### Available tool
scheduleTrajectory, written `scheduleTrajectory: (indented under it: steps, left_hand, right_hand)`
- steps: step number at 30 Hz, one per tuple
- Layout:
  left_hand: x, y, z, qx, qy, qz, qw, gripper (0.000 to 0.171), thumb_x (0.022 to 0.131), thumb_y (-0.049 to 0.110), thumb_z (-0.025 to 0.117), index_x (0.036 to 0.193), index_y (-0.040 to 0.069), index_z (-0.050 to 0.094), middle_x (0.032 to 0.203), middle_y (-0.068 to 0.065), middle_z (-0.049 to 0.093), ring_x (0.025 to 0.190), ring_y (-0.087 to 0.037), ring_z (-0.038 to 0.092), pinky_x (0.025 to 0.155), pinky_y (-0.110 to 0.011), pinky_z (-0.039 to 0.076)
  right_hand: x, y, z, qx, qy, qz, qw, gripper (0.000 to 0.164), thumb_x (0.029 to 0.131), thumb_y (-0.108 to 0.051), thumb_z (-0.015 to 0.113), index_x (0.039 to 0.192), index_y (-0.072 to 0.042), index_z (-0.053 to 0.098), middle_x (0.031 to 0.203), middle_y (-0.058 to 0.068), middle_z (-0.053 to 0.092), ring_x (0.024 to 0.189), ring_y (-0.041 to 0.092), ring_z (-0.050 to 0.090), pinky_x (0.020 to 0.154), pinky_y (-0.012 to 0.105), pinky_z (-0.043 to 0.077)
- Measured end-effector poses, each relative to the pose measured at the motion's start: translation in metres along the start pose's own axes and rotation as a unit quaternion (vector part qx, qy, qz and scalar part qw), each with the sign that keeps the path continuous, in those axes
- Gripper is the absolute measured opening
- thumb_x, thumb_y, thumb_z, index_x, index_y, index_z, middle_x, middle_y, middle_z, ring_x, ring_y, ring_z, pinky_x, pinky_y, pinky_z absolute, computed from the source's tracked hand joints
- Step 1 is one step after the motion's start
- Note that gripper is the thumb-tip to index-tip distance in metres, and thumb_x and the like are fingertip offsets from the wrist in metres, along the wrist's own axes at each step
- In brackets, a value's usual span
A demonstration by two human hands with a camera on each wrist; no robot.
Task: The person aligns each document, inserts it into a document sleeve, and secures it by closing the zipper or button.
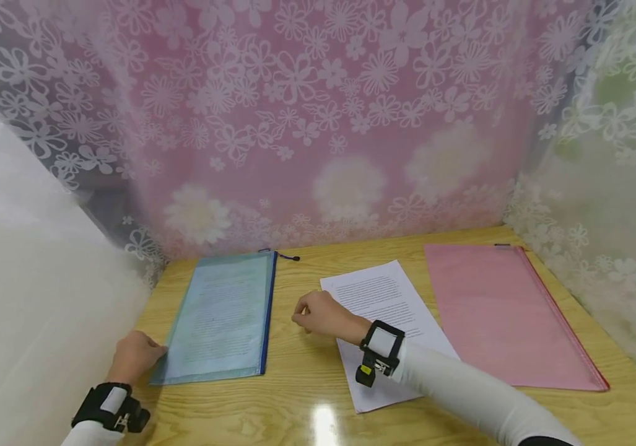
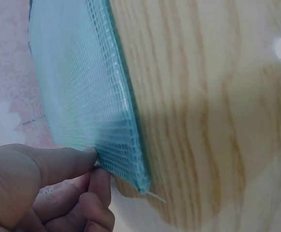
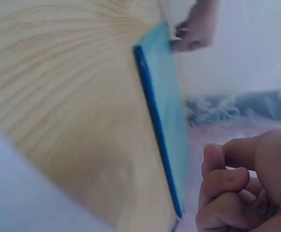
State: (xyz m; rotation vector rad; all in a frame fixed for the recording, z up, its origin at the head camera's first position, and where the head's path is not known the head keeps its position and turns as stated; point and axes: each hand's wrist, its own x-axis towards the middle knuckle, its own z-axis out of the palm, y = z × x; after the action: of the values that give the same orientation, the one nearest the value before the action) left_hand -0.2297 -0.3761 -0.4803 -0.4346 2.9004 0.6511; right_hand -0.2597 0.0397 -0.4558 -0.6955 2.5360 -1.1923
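A light blue mesh zip pouch (image 1: 214, 322) with a dark blue zipper edge lies flat at the left, and printed paper shows through it. My left hand (image 1: 135, 356) pinches its left edge near the front corner; in the left wrist view the thumb (image 2: 77, 162) lies on top of the mesh (image 2: 96, 111). My right hand (image 1: 323, 313) is over the table between the pouch and a stack of printed sheets (image 1: 376, 291). Its fingers (image 3: 227, 210) are loosely curled with nothing in them. The right forearm passes over the sheets and hides part of them.
A pink zip pouch (image 1: 509, 316) with a red edge lies at the right of the wooden table (image 1: 290, 396). The blue zipper's pull cord (image 1: 290, 257) sticks out at the back. Flowered curtains (image 1: 340, 124) hang behind, and pale sheeting (image 1: 33, 279) borders the left side.
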Motion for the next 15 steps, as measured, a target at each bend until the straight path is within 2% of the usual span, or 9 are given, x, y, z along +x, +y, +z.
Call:
scheduleTrajectory:
  steps: [4,10,15]
  left_hand:
    - [-0.001,0.0,0.001,-0.001,0.003,0.0,1.0,0.028,0.092,0.011,0.071,0.09,-0.016,0.072,0.071,-0.013,0.063,0.066,-0.025,0.056,0.055,-0.032,0.044]
    - [-0.004,0.004,-0.001,0.002,-0.003,-0.007,1.0,0.026,0.094,0.01,0.068,0.088,-0.015,0.072,0.069,-0.01,0.061,0.064,-0.024,0.056,0.055,-0.031,0.043]
    - [-0.006,0.009,-0.002,0.015,-0.007,-0.018,0.9997,0.03,0.095,0.014,0.066,0.091,-0.015,0.072,0.07,-0.01,0.061,0.064,-0.022,0.056,0.054,-0.03,0.043]
  right_hand:
    - [-0.022,0.007,-0.027,0.004,0.026,0.002,1.0,0.018,0.103,-0.019,0.064,0.105,-0.007,0.076,0.075,0.014,0.073,0.067,0.035,0.07,0.048,0.024,0.039]
    - [-0.057,0.012,-0.064,-0.004,0.064,0.006,0.998,0.016,0.102,-0.021,0.065,0.104,-0.009,0.075,0.069,0.005,0.069,0.055,0.018,0.061,0.049,0.026,0.04]
    - [-0.084,0.017,-0.087,-0.018,0.096,0.007,0.995,0.015,0.102,-0.022,0.065,0.105,-0.012,0.075,0.065,-0.003,0.066,0.05,0.015,0.054,0.048,0.027,0.039]
